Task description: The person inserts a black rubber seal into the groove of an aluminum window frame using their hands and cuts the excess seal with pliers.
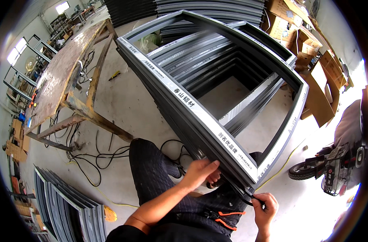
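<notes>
while the right hand (265,206) pinches one thin black strip (244,197) between thumb and closed fingers at the near corner of one tilted stack of grey window frames (184,97), the left hand (200,174) curls half-closed at the stack's near edge; i cannot tell whether it grips. one pair of orange-handled pliers (232,213) lies on the lap (184,207). several cardboard boxes (321,103) stand far right, contents unclear; one table (71,56) stands far left.

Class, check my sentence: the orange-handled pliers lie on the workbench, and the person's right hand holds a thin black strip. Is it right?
No, the place is wrong: the head view shows the orange-handled pliers on the person's lap. The right hand does hold a thin black strip.
</notes>
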A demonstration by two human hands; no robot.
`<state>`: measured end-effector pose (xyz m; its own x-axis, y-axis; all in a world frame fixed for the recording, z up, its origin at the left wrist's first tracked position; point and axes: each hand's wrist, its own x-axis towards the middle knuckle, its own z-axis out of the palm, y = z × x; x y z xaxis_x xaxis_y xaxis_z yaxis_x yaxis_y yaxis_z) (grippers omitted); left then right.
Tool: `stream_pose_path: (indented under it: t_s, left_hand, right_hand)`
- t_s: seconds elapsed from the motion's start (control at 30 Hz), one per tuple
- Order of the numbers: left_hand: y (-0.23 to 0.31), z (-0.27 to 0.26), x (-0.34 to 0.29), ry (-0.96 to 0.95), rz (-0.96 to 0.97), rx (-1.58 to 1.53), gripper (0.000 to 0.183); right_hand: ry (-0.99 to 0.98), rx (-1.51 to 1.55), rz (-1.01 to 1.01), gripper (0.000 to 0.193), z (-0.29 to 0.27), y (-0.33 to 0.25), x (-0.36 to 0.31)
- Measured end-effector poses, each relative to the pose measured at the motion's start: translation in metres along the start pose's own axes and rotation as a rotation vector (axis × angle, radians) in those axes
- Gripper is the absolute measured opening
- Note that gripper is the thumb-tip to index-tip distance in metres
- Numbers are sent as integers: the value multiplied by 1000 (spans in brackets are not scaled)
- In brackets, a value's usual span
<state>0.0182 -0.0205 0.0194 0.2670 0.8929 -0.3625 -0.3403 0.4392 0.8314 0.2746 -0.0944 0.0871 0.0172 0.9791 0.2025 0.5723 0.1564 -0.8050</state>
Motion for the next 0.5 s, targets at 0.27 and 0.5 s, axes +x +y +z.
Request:
stream_pose_path:
  t_s: [0.27, 0.5]
  left_hand:
    - [73, -94, 35, 389, 166, 268, 50]
    - [105, -136, 61, 585, 244, 234, 58]
  right_hand:
    - [-24, -39, 7, 14, 3, 1, -3]
    - [-22, -25, 3, 13, 4, -2, -10]
